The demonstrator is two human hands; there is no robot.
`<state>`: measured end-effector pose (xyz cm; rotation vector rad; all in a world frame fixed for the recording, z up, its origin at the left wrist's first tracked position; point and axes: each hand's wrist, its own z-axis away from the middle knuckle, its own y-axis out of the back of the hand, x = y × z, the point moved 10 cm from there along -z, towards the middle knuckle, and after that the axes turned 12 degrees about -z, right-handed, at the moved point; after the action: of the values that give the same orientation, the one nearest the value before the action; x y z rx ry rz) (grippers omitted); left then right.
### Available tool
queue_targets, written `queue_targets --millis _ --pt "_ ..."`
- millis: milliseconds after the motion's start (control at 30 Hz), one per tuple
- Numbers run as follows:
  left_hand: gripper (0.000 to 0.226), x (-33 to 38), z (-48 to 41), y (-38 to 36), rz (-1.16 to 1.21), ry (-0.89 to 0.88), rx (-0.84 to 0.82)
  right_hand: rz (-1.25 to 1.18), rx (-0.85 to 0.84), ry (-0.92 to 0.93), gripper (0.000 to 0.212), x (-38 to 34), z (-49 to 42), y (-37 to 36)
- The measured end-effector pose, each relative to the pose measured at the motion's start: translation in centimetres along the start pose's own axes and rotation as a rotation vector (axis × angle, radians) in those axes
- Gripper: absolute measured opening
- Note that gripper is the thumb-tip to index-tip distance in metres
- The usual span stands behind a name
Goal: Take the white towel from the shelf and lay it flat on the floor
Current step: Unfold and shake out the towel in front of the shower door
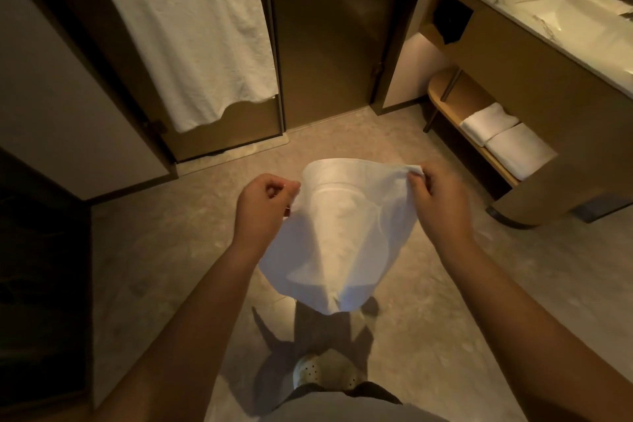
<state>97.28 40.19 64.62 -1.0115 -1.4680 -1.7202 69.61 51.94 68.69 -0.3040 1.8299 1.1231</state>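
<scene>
Both arms reach forward and down, bare, with the forearms coming in from the lower corners. The left hand [265, 207] is closed in a pinch grip, thumb against the bent fingers, knuckles up. The right hand [436, 200] is closed the same way, a little higher. The two hands are level with each other, apart, palms turned inward.

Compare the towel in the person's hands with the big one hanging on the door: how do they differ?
The held towel is smaller and droops from two pinched corners above the floor; the hanging towel is larger and drapes spread out against the door. The held towel is bunched, the hanging towel mostly smooth. Both are white.
</scene>
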Motion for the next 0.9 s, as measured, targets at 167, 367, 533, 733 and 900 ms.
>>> queue_targets --millis 167,367,533,733,900 --pt "0.006 -0.4 -0.3 -2.9 0.148 0.032 -0.126 -0.002 -0.091 0.08 0.02 -1.9 0.3 -4.4" --pt "0.01 0.9 -0.9 -6.0 0.218 0.007 -0.226 -0.017 -0.186 0.144 0.019 -3.6 0.5 -8.3" --pt "0.012 1.4 -2.1 -8.1 0.133 0.007 -0.223 -0.034 -0.228 0.15 0.019 -3.4 -0.5 -9.0" --pt "0.009 4.2 -3.9 -11.4 0.112 -0.016 -0.221 -0.077 -0.237 0.131 0.018 -0.8 -4.3 -7.1" --pt "0.005 7.9 -5.6 -16.7 0.093 -0.032 -0.224 -0.082 -0.259 0.152 0.015 2.1 -8.6 -4.4"
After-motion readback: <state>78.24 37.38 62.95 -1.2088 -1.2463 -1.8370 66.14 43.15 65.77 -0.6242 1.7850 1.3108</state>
